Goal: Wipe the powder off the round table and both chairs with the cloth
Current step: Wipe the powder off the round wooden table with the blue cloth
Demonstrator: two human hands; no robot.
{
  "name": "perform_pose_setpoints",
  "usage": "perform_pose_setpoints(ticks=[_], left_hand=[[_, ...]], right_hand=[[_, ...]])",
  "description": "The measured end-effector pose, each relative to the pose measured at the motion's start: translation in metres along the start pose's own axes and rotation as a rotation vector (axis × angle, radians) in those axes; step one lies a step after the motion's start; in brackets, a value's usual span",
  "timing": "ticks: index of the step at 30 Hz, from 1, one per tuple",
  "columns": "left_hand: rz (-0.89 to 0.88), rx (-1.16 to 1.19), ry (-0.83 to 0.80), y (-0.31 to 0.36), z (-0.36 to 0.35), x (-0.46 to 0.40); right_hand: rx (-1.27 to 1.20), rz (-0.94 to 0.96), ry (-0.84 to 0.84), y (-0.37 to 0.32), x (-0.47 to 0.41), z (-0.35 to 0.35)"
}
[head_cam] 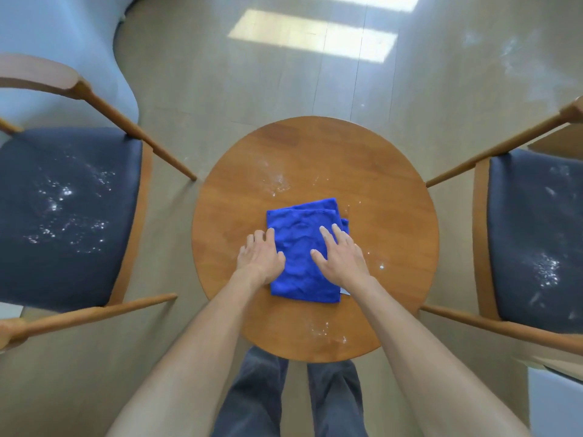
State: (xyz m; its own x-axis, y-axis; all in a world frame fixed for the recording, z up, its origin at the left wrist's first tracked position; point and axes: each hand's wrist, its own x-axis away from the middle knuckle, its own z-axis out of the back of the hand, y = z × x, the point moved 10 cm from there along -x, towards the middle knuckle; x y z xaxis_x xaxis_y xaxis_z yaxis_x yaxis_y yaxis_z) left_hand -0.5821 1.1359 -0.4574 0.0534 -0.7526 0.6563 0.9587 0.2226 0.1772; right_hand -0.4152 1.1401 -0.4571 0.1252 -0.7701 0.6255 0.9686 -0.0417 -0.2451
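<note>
A folded blue cloth (304,247) lies in the middle of the round wooden table (394,216). My left hand (260,258) rests at the cloth's left edge, fingers loosely bent on it. My right hand (339,258) lies flat on the cloth's right half with straight fingers. White powder (279,181) speckles the table beyond the cloth, with more powder near the front edge and to the right of my right hand. The left chair (63,216) has a dark seat dusted with powder. The right chair (536,234) has powder on its dark seat too.
Both chairs have wooden arms and legs angled toward the table. The pale floor (315,74) behind the table shows some powder at the far right. A light blue curved wall stands at the back left. My legs are below the table's near edge.
</note>
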Motion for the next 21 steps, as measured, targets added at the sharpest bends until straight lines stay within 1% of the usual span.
perform_pose_setpoints(ticks=[5,12,15,18,21], left_hand=[[-0.051,0.010,0.039,0.000,-0.003,-0.023],[-0.095,0.060,0.170,0.001,0.011,-0.057],[-0.107,0.077,0.202,0.007,0.018,-0.068],[-0.126,0.062,0.189,0.014,0.018,-0.076],[-0.107,0.028,0.181,0.018,0.021,-0.080]], right_hand=[[0.040,0.003,0.045,-0.008,-0.021,-0.004],[0.145,0.101,0.197,-0.012,-0.059,0.019],[0.218,0.128,0.176,-0.006,-0.073,0.025],[0.248,0.150,0.166,-0.002,-0.084,0.025],[0.259,0.152,0.176,-0.001,-0.088,0.024]])
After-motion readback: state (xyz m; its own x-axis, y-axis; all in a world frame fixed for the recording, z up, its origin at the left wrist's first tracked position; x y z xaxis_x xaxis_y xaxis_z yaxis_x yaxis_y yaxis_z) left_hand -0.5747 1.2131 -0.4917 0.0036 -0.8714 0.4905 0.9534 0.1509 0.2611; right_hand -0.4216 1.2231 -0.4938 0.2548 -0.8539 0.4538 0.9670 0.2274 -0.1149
